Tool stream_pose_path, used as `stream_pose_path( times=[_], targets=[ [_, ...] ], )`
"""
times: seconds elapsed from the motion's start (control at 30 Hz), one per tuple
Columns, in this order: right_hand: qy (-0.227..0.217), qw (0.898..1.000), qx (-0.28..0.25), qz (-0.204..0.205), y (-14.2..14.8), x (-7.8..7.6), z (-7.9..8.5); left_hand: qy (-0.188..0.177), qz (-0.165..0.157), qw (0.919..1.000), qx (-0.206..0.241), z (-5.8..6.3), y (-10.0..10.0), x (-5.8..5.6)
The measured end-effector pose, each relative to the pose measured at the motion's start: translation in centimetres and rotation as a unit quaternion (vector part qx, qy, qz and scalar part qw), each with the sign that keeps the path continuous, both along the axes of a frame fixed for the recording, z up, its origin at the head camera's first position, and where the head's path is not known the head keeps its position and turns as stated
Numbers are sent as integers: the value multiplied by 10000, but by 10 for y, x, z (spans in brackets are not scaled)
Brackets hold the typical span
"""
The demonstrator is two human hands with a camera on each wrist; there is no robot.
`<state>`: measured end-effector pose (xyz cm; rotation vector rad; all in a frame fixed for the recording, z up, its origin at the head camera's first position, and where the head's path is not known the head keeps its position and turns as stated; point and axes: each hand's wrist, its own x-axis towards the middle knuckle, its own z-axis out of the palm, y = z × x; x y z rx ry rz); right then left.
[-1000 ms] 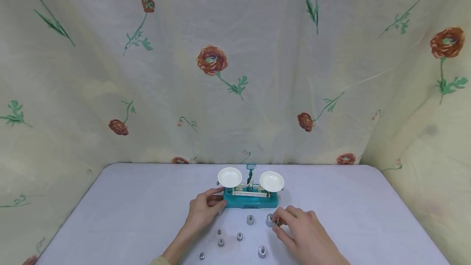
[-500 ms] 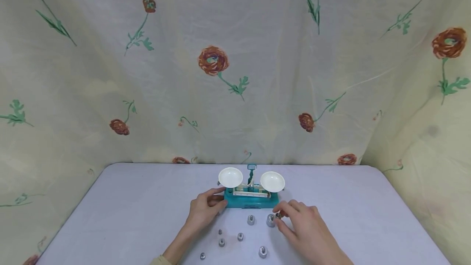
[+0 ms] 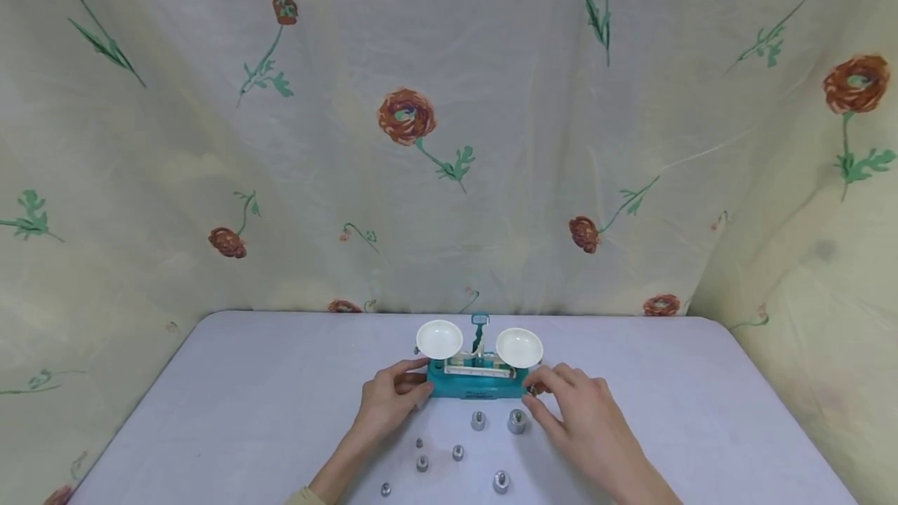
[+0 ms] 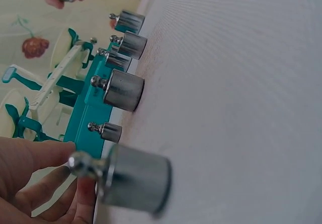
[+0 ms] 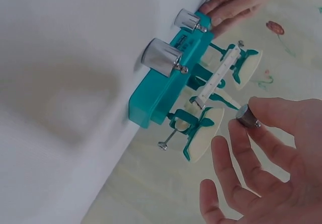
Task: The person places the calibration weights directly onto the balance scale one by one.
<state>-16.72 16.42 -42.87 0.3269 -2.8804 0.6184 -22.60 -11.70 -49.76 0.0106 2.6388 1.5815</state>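
Right hand (image 3: 582, 419) pinches a small weight (image 5: 245, 117) near the right end of the balance (image 3: 479, 387); left hand (image 3: 388, 397) grips its left end; a slipping pinch could drop the weight, a knock tilt the right pan (image 3: 519, 347).

The left forearm (image 3: 344, 460) is wearing a pale beige sleeve (image 3: 305, 497), its fabric appearing plain and showing only as a small patch at the lower edge of the head view. The cuff is ending well short of the left hand (image 3: 386, 397), which is presenting bare. The right forearm (image 3: 641, 480) is showing bare as far as the frame is reaching. The right hand (image 3: 577, 415) is displaying slender, round-tipped fingers (image 5: 247, 161), creases lining their joints.
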Motion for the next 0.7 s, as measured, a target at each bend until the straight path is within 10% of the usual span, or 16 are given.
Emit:
stream_pose_path(
  times=[0.27,0.7],
  targets=[
    [862,9961,-170,76,-1,-6,2,-59,101,9999,-28,0,2,0],
    [883,9955,-345,26,-3,-17,1,-42,130,9999,-49,0,3,1]
  ],
)
